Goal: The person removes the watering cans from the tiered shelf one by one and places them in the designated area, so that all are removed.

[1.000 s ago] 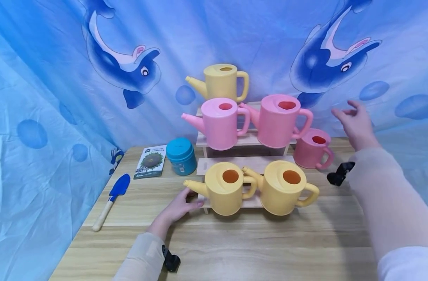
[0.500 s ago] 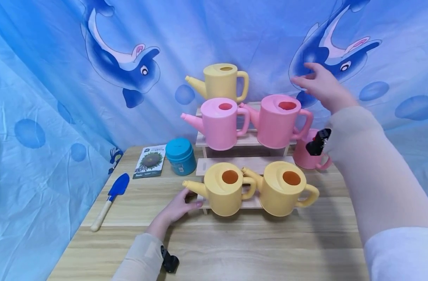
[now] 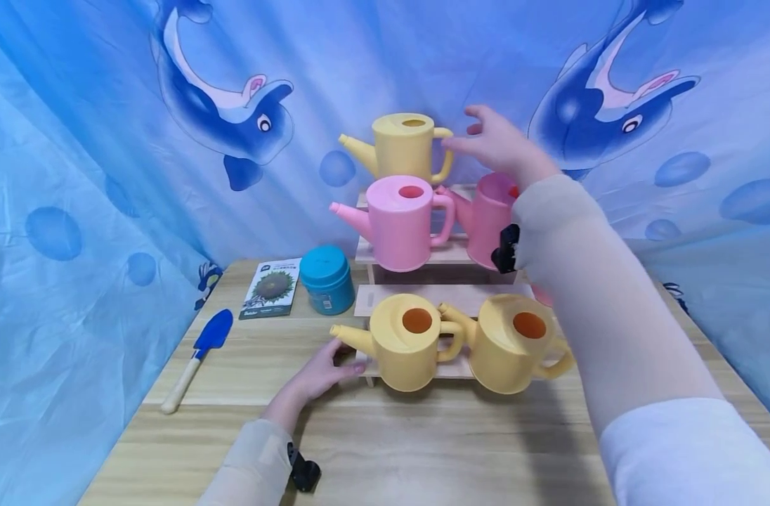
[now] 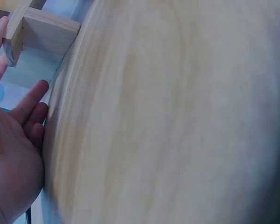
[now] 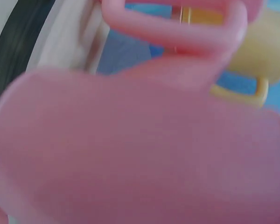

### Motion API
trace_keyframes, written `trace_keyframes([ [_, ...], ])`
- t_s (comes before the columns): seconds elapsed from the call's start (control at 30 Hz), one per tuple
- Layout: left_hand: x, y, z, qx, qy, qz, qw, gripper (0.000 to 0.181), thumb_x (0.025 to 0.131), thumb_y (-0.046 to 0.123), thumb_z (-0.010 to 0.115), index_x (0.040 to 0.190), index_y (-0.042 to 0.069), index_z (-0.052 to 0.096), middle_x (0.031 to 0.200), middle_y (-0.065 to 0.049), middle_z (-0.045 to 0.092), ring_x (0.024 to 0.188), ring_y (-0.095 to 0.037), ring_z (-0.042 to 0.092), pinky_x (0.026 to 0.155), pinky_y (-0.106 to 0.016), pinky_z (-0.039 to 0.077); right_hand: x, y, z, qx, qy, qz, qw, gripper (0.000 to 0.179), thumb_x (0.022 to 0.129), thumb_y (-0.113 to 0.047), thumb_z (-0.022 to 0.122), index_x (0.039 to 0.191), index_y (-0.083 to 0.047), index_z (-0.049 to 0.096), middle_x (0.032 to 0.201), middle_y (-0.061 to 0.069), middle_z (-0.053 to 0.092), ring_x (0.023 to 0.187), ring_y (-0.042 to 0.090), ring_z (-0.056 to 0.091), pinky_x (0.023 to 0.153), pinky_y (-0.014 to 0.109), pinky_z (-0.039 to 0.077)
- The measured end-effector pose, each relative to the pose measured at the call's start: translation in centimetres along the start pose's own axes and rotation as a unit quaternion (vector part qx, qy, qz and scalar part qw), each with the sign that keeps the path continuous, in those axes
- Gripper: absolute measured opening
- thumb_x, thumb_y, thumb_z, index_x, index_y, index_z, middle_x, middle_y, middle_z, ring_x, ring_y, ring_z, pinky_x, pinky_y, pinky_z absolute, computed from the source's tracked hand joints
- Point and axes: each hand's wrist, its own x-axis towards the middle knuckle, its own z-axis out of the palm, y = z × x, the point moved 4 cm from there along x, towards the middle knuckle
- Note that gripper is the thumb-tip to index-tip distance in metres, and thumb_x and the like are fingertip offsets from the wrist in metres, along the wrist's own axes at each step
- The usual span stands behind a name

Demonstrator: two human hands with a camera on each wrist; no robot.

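My right hand (image 3: 495,144) reaches to the top tier with fingers apart. Its lower fingertip overlaps the handle of the top yellow watering can (image 3: 402,146). Beneath that arm, a darker pink watering can (image 3: 486,218) is partly covered; pink plastic (image 5: 144,149) fills the right wrist view. A lighter pink watering can (image 3: 399,228) stands beside it. On the lowest tier are two yellow watering cans (image 3: 402,351). My left hand (image 3: 318,372) holds the left end of the wooden tiered stand (image 3: 448,299); the left wrist view has the thumb on its board (image 4: 16,39).
A blue-lidded jar (image 3: 327,281) and a seed packet (image 3: 272,288) stand and lie left of the stand. Farther left lies a hand trowel (image 3: 198,358). Another pink can (image 3: 541,295) is mostly hidden behind my right arm. A blue dolphin curtain (image 3: 322,63) hangs behind the table (image 3: 410,450).
My right hand has moved left, from right of the stand to the top yellow watering can's handle. The left hand stays at the stand's end, and the cans keep their places.
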Motion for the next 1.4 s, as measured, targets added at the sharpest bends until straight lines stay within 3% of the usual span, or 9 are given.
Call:
trace_keyframes([
  [0.17, -0.2, 0.1, -0.4, -0.008, 0.000, 0.000, 1.0000, 0.065, 0.081, 0.031, 0.073, 0.136, 0.014, 0.043, 0.136, -0.010, 0.047, 0.130, -0.033, 0.035, 0.106, -0.055, 0.023, 1.0, -1.5, 1.6, 0.010, 0.000, -0.023, 0.9997, 0.089, 0.086, -0.051, 0.059, 0.151, -0.019, 0.007, 0.154, 0.006, 0.018, 0.139, 0.023, 0.020, 0.109, 0.043, 0.024],
  [0.37, 0.0, 0.7, -0.4, -0.001, -0.002, 0.007, 1.0000, 0.063, 0.080, 0.032, 0.074, 0.134, 0.018, 0.046, 0.133, -0.007, 0.049, 0.128, -0.030, 0.038, 0.105, -0.054, 0.026, 1.5, -2.7, 2.5, 0.032, 0.023, -0.012, 0.9992, 0.092, 0.084, -0.056, 0.059, 0.151, -0.025, 0.004, 0.156, -0.003, 0.008, 0.141, 0.016, 0.011, 0.111, 0.039, 0.020],
  [0.63, 0.3, 0.7, 0.2, -0.008, -0.014, 0.012, 0.9998, 0.061, 0.082, 0.029, 0.072, 0.135, 0.016, 0.045, 0.133, -0.008, 0.049, 0.127, -0.031, 0.038, 0.105, -0.054, 0.026, 1.9, -2.8, 3.0, -0.002, 0.017, -0.009, 0.9998, 0.093, 0.083, -0.061, 0.055, 0.151, -0.023, 0.004, 0.153, 0.004, 0.010, 0.135, 0.019, 0.023, 0.106, 0.037, 0.029],
  [0.83, 0.0, 0.7, 0.0, -0.003, -0.008, 0.009, 0.9999, 0.061, 0.081, 0.033, 0.073, 0.133, 0.016, 0.046, 0.132, -0.007, 0.050, 0.127, -0.028, 0.040, 0.105, -0.050, 0.027, 2.2, -2.6, 3.2, 0.013, 0.026, 0.008, 0.9995, 0.089, 0.083, -0.062, 0.054, 0.151, -0.028, 0.008, 0.152, 0.004, 0.008, 0.133, 0.020, 0.027, 0.105, 0.038, 0.031],
  [0.97, 0.0, 0.6, -0.3, -0.004, -0.004, 0.003, 1.0000, 0.063, 0.080, 0.036, 0.074, 0.134, 0.017, 0.046, 0.132, -0.007, 0.050, 0.128, -0.028, 0.039, 0.106, -0.050, 0.026, 2.5, -2.7, 3.2, 0.028, 0.027, 0.000, 0.9992, 0.083, 0.086, -0.060, 0.051, 0.151, -0.027, 0.011, 0.153, 0.001, 0.014, 0.135, 0.018, 0.026, 0.106, 0.038, 0.030],
  [1.13, -0.3, 0.4, -0.2, -0.010, -0.005, 0.004, 0.9999, 0.062, 0.080, 0.035, 0.074, 0.133, 0.018, 0.047, 0.132, -0.006, 0.050, 0.127, -0.027, 0.040, 0.106, -0.049, 0.027, 2.7, -2.5, 3.4, 0.065, 0.039, 0.003, 0.9971, 0.079, 0.087, -0.058, 0.052, 0.150, -0.027, 0.016, 0.148, 0.001, 0.031, 0.130, 0.017, 0.037, 0.101, 0.035, 0.037],
  [1.4, -0.4, 0.6, -0.2, -0.027, -0.005, 0.003, 0.9996, 0.063, 0.080, 0.034, 0.074, 0.134, 0.018, 0.046, 0.136, -0.007, 0.047, 0.129, -0.029, 0.036, 0.107, -0.052, 0.024, 2.9, -2.2, 3.5, 0.087, 0.028, 0.007, 0.9958, 0.076, 0.086, -0.058, 0.053, 0.149, -0.028, 0.023, 0.144, 0.003, 0.037, 0.121, 0.023, 0.046, 0.096, 0.040, 0.042],
])
